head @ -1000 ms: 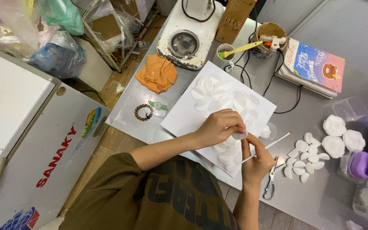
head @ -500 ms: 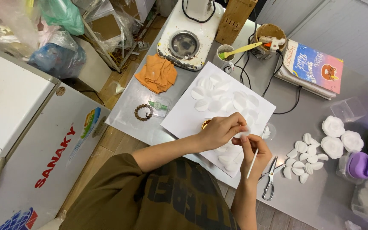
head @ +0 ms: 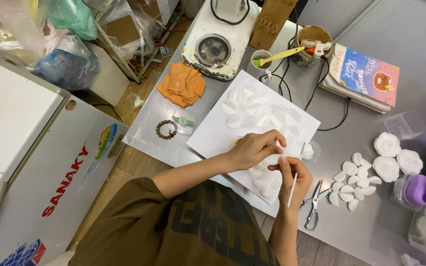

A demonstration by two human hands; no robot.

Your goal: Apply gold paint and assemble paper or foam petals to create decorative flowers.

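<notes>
Steel table (head: 371, 216) (hands (head: 272, 157) pinch petal (head: 273, 159)).

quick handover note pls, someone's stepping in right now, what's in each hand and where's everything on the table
Left hand: fingers closed on a white petal piece, held over the white sheet.
Right hand: holds a thin white stick, thumb and fingertip up against the same petal piece.
On the sheet: loose white round pieces spread across it.
Right of the sheet: scissors, a cluster of small shaped petals, and two finished-looking white flowers.
Done: petals shaped, two flowers made. Left: the round pieces on the sheet look unshaped.
</notes>
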